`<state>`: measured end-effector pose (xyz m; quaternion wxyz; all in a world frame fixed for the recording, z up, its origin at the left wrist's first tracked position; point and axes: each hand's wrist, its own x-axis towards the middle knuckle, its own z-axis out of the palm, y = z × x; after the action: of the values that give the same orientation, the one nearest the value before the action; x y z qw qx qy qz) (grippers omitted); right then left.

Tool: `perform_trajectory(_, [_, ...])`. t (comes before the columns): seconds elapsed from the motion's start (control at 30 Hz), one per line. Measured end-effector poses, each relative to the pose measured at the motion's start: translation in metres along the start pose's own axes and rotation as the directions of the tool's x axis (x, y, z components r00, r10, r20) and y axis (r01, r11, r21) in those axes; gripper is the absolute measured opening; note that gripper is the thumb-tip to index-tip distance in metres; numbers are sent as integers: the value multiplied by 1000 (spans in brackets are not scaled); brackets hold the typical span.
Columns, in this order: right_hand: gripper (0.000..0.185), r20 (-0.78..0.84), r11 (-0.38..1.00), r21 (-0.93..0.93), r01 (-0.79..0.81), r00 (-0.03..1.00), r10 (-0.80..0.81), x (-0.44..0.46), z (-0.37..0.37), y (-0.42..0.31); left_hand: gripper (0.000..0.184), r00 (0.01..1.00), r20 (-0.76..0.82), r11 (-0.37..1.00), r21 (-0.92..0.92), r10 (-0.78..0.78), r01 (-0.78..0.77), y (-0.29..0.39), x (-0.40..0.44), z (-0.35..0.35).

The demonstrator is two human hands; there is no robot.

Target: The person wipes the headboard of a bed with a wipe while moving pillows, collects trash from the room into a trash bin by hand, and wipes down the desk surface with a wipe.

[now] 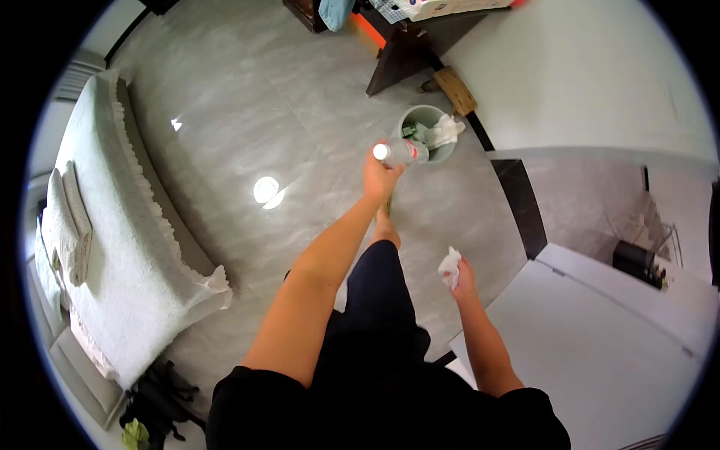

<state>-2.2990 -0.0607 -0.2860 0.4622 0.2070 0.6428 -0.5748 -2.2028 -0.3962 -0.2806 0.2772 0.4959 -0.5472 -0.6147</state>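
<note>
My left hand (380, 178) is wrapped round a clear plastic bottle (406, 152) with a white cap and a red-marked label. The bottle is tilted, its cap toward me and its base over the near rim of a trash bin (410, 118). Inside that round, pale bin lie crumpled white tissues (445, 131) and something green. Lower and to the right, my right hand (465, 280) is closed on a crumpled white tissue (450, 265), held above the floor well apart from the bin.
A sofa with a pale cover (127, 225) stands on the left. Beyond the bin are a dark table (409, 56) and a wooden block (455, 90) by the wall. An open doorway with a dark threshold (521, 202) and a white door (592, 337) are on the right.
</note>
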Motion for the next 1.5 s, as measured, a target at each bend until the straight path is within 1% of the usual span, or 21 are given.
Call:
perform_trajectory(0.1, [46, -59, 954, -299, -11, 998, -7, 115, 49, -68, 70, 964, 56, 959, 136, -259, 250, -8, 58, 57])
perform_trajectory(0.13, [49, -93, 928, -370, -38, 996, 4, 141, 74, -92, 77, 953, 129, 959, 119, -273, 258, -32, 82, 79])
perform_trajectory(0.23, [52, -114, 882, -455, -125, 990, 81, 237, 110, -125, 83, 974, -17, 967, 118, -227, 227, -94, 118, 124])
perform_trajectory(0.37, [30, -59, 885, -269, -379, 924, 378, 386, 106, -105, 82, 899, -85, 874, 213, -429, 437, -164, 118, 94])
perform_trajectory(0.47, [20, -31, 855, 125, -503, 860, 510, 461, 98, -69, 66, 907, -87, 883, 207, -412, 421, -187, 60, 25])
perform_trajectory(0.53, [18, 27, 821, 223, -525, 845, 533, 474, 109, -60, 56, 887, -150, 854, 240, -438, 462, -210, 7, -29])
perform_trajectory(0.67, [16, 108, 835, 245, -493, 869, 482, 489, 115, -41, 46, 522, -479, 467, 240, -706, 851, -205, -110, -110])
perform_trajectory(0.73, [17, 163, 852, 206, -482, 875, 455, 489, 136, -43, 45, 601, -561, 387, 462, -569, 798, -257, -206, -146])
perform_trajectory(0.87, [18, 156, 925, 74, -373, 920, 359, 475, 178, -43, 40, 327, -517, 399, -31, -791, 916, -250, -280, -137])
perform_trajectory(0.97, [19, 212, 916, -226, -332, 901, 379, 441, 186, -25, 36, 451, -539, 609, -153, -712, 778, -233, -302, -110])
perform_trajectory(1.0, [15, -8, 894, -282, -349, 932, 361, 401, 204, -19, 37, 519, -573, 675, -83, -635, 734, -217, -304, -104])
perform_trajectory(1.07, [16, 44, 803, -530, -271, 937, 346, 360, 205, 10, 39, 483, -530, 700, -356, -697, 619, -191, -319, -103])
perform_trajectory(1.1, [14, 128, 725, -667, -170, 933, 337, 311, 204, 18, 40, 538, -635, 771, -147, -554, 620, -222, -344, -91])
perform_trajectory(1.13, [14, 54, 791, -530, -305, 919, 390, 282, 208, 35, 40, 521, -535, 738, -370, -666, 564, -213, -356, -96])
perform_trajectory(1.2, [16, 204, 617, -770, -162, 854, 478, 233, 211, 78, 40, 533, -519, 735, -347, -668, 582, -211, -392, -115])
perform_trajectory(1.23, [21, 290, 608, -766, -211, 730, 619, 241, 202, 99, 40, 493, -562, 739, -396, -664, 544, -218, -414, -118])
perform_trajectory(1.27, [20, 228, 564, -808, -173, 790, 569, 170, 218, 130, 41, 446, -605, 744, -443, -660, 500, -238, -438, -128])
perform_trajectory(1.3, [19, 221, 499, -849, -174, 740, 635, 121, 227, 160, 41, 397, -634, 742, -488, -663, 460, -256, -461, -135])
perform_trajectory(1.33, [19, 249, 405, -911, -79, 679, 691, 89, 231, 194, 44, 351, -598, 693, -606, -720, 390, -271, -485, -147])
perform_trajectory(1.37, [19, 208, 382, -922, -68, 744, 635, 19, 229, 207, 47, 344, -544, 639, -705, -766, 309, -269, -515, -157])
perform_trajectory(1.5, [19, 145, 101, -989, 109, 552, 821, -71, 260, 361, 60, 174, -402, 410, -912, -899, 8, -266, -600, -245])
